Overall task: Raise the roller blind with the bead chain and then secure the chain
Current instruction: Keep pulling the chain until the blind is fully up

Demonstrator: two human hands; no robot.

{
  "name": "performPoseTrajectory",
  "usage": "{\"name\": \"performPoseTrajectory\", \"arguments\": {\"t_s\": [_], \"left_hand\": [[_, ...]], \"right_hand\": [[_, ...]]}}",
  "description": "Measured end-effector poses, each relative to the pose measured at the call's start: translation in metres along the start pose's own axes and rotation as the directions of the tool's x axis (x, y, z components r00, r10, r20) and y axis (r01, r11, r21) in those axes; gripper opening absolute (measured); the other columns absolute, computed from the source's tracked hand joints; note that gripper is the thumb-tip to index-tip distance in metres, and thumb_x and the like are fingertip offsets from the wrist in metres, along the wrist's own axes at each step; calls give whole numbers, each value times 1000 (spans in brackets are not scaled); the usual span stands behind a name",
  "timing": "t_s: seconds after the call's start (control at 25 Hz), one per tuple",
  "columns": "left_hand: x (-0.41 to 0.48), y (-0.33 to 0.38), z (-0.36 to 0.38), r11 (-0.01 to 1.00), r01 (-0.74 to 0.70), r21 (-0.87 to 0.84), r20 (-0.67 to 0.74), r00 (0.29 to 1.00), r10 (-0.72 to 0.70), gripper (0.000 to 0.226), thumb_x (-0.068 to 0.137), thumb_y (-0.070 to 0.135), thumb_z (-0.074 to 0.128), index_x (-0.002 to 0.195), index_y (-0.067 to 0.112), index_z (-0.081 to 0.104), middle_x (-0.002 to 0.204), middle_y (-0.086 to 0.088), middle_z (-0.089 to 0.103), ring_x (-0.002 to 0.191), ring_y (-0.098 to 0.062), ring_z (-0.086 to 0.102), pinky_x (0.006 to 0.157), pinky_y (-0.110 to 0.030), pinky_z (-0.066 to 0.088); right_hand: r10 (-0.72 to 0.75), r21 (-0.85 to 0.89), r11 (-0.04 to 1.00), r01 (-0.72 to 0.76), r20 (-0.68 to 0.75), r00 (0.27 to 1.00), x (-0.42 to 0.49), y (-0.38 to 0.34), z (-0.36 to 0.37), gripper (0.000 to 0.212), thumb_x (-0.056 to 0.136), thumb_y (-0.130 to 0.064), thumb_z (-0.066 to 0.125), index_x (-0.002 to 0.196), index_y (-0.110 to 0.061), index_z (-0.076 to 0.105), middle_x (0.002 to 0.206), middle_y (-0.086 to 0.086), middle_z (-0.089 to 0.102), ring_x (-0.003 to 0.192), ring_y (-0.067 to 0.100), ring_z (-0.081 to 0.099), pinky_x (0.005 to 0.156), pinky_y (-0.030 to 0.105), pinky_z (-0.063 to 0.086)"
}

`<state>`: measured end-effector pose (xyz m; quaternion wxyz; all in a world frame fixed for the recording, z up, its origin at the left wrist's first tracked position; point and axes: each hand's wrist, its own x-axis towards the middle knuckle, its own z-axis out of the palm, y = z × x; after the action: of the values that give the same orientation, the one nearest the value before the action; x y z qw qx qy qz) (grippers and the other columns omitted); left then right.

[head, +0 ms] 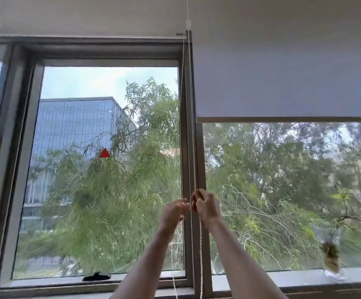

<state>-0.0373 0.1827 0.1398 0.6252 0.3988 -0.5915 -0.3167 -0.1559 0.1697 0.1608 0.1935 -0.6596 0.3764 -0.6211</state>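
Observation:
A white bead chain (pixel 193 160) hangs in two strands along the grey post between the two windows, from a white fitting near the ceiling down past the sill. My right hand (pixel 205 205) is closed around the right strand at mid height. My left hand (pixel 174 211) pinches the left strand just beside it. Both arms reach up from the bottom of the view. The pale roller blind (pixel 283 78) covers the upper part of the right window, its bottom bar (pixel 283 119) level. The blind over the left window is rolled up near the top.
A glass vase with a plant (pixel 331 257) stands on the right windowsill. A small dark object (pixel 97 276) lies on the left sill. A red triangle sticker (pixel 104 153) is on the left pane. Trees and a glass building show outside.

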Motion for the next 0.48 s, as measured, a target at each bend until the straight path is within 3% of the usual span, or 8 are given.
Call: {"name": "performPoseTrajectory", "arguments": {"t_s": [0.12,0.2,0.36,0.48], "left_hand": [[18,34,2,996,-50,-73,-47,998,47,18,94,22,54,89,18,72,99,-11,73,91,-21,66,75,-35,52],[29,53,11,995,-82,-54,-83,994,77,20,91,29,60,82,19,75,95,-12,75,88,-23,64,79,-41,54],[40,77,31,993,-114,-24,-152,982,109,18,91,23,60,82,16,74,79,-1,73,77,-15,62,60,-23,43],[41,80,32,994,-90,-56,-219,973,76,14,91,18,60,90,13,73,71,4,69,65,-11,58,46,-15,40]], "right_hand": [[-28,-23,999,29,40,999,-4,-5,1,35,94,-5,47,66,-24,55,59,-3,54,49,10,47,42,17,39],[-48,-5,999,48,20,999,-8,-10,6,33,91,-3,49,64,-21,59,53,-5,53,44,7,45,43,22,37],[-24,-54,998,25,14,1000,-26,0,15,31,89,-1,46,64,-15,58,50,-6,51,36,1,42,40,17,29],[-5,-74,997,11,87,996,-45,22,20,38,94,-8,47,59,-23,53,52,-6,52,42,1,44,44,22,36]]}}
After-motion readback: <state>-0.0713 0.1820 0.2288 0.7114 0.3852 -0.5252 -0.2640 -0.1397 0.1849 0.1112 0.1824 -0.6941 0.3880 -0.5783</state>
